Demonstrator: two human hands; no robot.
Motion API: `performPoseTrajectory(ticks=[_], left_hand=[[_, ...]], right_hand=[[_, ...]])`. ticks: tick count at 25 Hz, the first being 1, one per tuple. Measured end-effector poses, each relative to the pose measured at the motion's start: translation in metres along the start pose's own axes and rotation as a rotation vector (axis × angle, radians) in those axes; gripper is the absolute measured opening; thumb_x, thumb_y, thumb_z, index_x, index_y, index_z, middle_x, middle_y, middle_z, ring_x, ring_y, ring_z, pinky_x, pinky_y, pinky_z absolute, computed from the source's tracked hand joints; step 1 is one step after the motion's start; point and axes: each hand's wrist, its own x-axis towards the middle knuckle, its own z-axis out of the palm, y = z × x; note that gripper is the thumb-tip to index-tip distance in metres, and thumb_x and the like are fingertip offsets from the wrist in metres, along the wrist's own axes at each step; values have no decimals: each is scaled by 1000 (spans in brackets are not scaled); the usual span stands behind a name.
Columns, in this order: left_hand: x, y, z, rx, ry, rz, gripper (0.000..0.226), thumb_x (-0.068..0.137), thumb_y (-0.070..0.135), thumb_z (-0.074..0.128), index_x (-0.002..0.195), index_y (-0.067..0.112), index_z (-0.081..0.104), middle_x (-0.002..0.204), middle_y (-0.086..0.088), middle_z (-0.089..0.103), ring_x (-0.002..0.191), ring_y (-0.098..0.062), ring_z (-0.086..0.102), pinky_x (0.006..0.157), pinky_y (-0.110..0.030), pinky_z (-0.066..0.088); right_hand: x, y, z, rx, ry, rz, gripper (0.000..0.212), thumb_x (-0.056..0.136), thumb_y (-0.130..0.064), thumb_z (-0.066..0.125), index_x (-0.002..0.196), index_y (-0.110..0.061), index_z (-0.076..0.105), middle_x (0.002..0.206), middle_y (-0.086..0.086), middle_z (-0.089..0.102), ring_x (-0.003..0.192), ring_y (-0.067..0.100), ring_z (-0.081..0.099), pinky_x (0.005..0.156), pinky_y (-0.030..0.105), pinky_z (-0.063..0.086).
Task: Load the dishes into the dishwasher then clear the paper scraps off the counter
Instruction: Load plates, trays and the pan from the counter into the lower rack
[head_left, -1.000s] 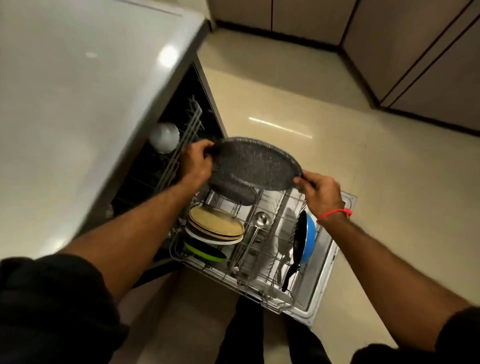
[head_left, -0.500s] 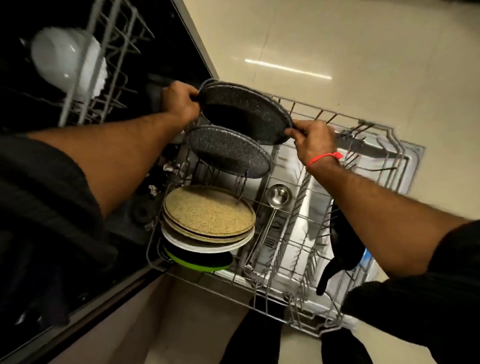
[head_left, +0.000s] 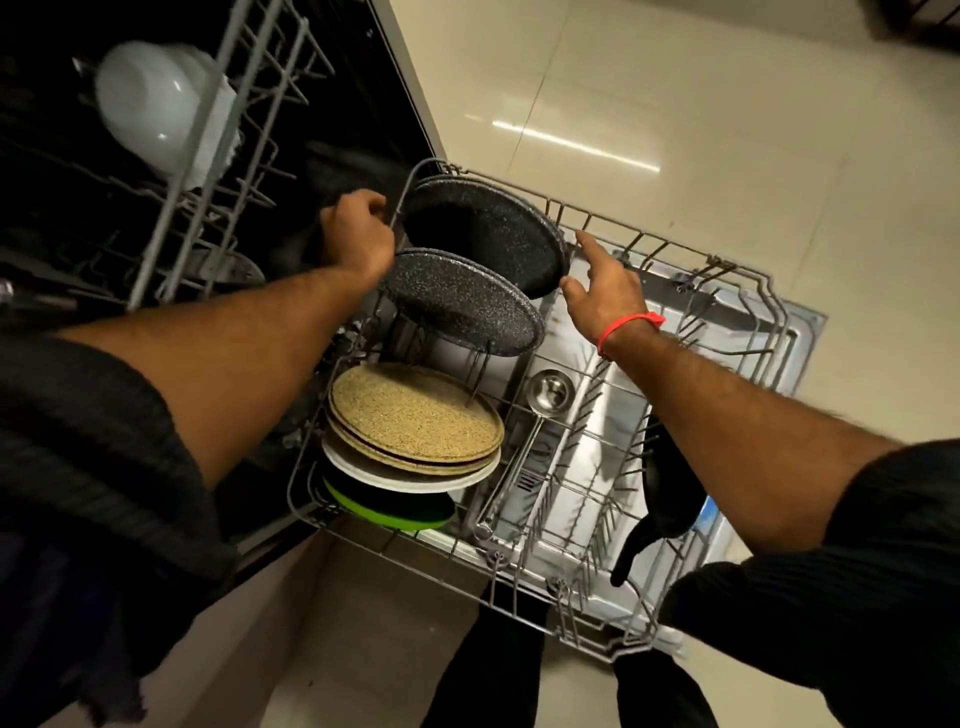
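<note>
A dark speckled plate (head_left: 483, 234) stands on edge at the far end of the dishwasher's lower rack (head_left: 675, 249). My left hand (head_left: 358, 234) has its fingers curled at that plate's left rim. On the other side, my right hand (head_left: 602, 280) is spread open just off the right rim, its thumb close to the edge. A second speckled plate (head_left: 462, 301) stands just in front. Nearer me are tan plates (head_left: 415, 410), a white plate (head_left: 415, 480) and a green-rimmed plate (head_left: 395, 512).
A steel ladle (head_left: 550, 389) lies in the rack's middle and a black pan (head_left: 670, 488) stands at its right. The upper rack (head_left: 208, 156) holds a white bowl (head_left: 150, 98). The open dishwasher door (head_left: 779, 322) lies under the lower rack, with tiled floor beyond.
The speckled plate went from above the rack down into the far slot. My right hand has let go of its rim and opened. My head moved closer.
</note>
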Motion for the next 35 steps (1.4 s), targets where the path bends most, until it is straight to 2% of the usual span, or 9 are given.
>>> performPoseTrajectory(ticks=[4,8,11,17,19,22,27,30,35], left_hand=[[-88,2,-30,-78,147,111,41,94,-3,45,126,13,66,131,-8,63,122,-27,55,99,-27,38],[-196,1,-74,-189,155,222,36,93,0,53,123,14,65,132,-3,61,117,-19,58,96,-21,39],[-281,10,-119,-262,134,179,34,95,2,53,125,13,64,134,1,58,119,-10,52,100,-23,41],[-444,12,-215,-383,313,52,34,91,2,59,124,9,65,130,-7,61,125,-23,55,113,-39,40],[-486,-1,-252,-405,438,8,34,91,2,60,124,8,66,130,-8,61,125,-24,55,113,-38,40],[-539,-35,-307,-399,620,-46,33,91,2,62,124,7,66,131,-9,60,125,-21,55,112,-28,39],[-626,-119,-382,-386,893,-201,34,91,0,64,124,11,66,131,-6,59,125,-18,55,111,-31,42],[-685,-183,-415,-385,1014,-287,35,92,4,66,125,14,66,133,-3,57,125,-17,57,106,-38,48],[-802,-307,-463,-367,1205,-520,34,93,10,67,126,16,65,136,-3,54,126,-18,55,106,-41,48]], right_hand=[[-42,-6,-18,67,30,-10,56,96,-12,54,149,-21,38,144,10,51,129,29,50,111,43,40],[-124,-26,-42,152,-70,-83,49,96,-8,54,142,-23,47,138,5,55,125,21,54,107,45,46],[-201,-62,-66,146,-162,-207,39,96,-5,52,132,-19,58,126,3,64,112,18,61,101,41,51],[-335,-162,-96,186,-326,-495,32,94,-2,51,118,-13,68,110,4,71,99,10,65,95,29,52],[-378,-196,-94,163,-369,-618,29,95,-4,51,115,-14,69,105,1,73,96,7,66,93,24,51],[-443,-237,-76,119,-495,-761,27,95,-3,50,112,-11,70,102,4,74,91,4,64,87,14,48],[-543,-286,-14,70,-698,-939,29,91,-9,49,106,-21,71,92,-1,74,82,11,70,85,39,57],[-603,-322,32,52,-778,-1010,30,95,-3,50,103,-25,70,87,-5,73,71,12,69,78,34,57],[-745,-372,127,-23,-978,-1096,30,94,-1,50,108,-19,70,94,-1,72,82,16,69,80,28,56]])
